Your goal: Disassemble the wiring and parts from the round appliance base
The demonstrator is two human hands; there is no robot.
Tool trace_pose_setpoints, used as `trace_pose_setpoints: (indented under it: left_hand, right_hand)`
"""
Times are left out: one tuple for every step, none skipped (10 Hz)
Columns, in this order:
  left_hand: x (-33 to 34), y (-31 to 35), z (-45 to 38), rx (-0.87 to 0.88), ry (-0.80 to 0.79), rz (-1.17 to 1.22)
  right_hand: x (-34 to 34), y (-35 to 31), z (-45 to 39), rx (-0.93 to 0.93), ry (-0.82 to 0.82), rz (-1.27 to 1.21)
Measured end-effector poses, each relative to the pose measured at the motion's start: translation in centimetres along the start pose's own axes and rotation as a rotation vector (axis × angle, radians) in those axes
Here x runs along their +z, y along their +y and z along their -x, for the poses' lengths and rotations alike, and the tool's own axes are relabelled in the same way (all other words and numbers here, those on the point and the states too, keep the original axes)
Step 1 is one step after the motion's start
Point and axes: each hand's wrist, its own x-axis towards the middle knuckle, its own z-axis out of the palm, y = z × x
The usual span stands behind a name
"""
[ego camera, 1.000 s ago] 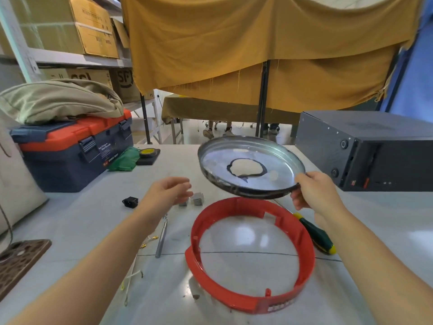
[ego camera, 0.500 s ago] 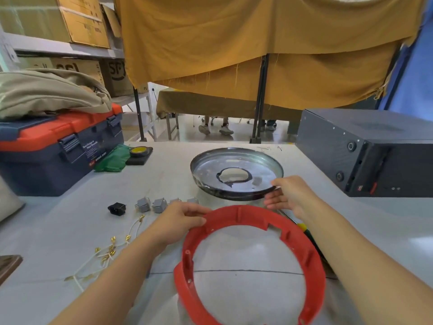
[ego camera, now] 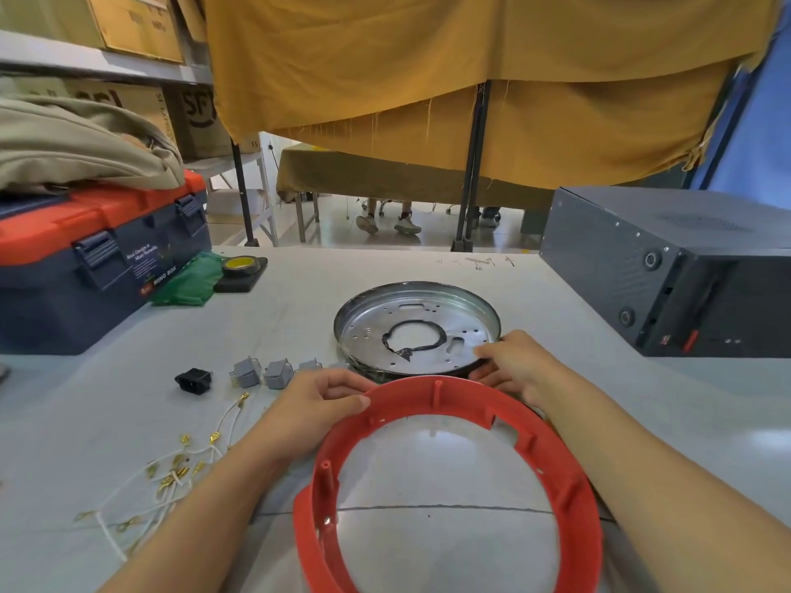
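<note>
Near the front edge of the bench, directly before you, lies the red plastic ring (ego camera: 449, 485) of the appliance base, open in the middle so the bench (ego camera: 556, 284) shows through. Its near-left part looks lifted, so it seems to tilt rather than lie flat. Your left hand (ego camera: 316, 404) holds the ring's far-left rim, thumb on top and fingers curled against it. Your right hand (ego camera: 513, 365) reaches past the ring's far rim to the round metal plate (ego camera: 415, 327), fingers curled at the plate's near-right edge; they appear to grip its rim, though the contact is partly hidden.

The plate sits just beyond the ring, toward the middle of the bench, with its near edge almost meeting the ring's far rim. Both parts are round, so neither has a long axis; what matters is that the plate lies straight ahead of the ring, nearer your right hand, while the ring is under your left.

To the left, well apart from the ring, lie loose white wires (ego camera: 162, 477) with brass ends, grey connectors (ego camera: 261, 372) and a black socket (ego camera: 193, 380), already off the base. Stripping looks nearly finished.
</note>
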Motion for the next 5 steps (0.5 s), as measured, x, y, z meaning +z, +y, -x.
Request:
trace_pose_setpoints:
  left_hand:
    - [0.0,0.0,0.1,0.011,0.011,-0.011]
    - [0.2,-0.1,0.1,0.025,0.023,-0.003]
    - [0.1,-0.3,0.0,0.041,0.034,-0.020]
    - [0.0,-0.3,0.0,0.062,0.033,-0.021]
    - [0.1,-0.1,0.4,0.084,0.087,-0.075]
  right_hand:
    - [-0.1,0.2,0.0,-0.021,0.025,0.057]
    - [-0.3,0.3,0.1,-0.068,0.057,0.173]
    - [-0.4,0.1,0.4,-0.137,0.108,0.383]
    - [-0.3,-0.4,1.2,-0.212,0.165,0.660]
    - [-0.4,-0.8,2.0,-0.273,0.234,0.778]
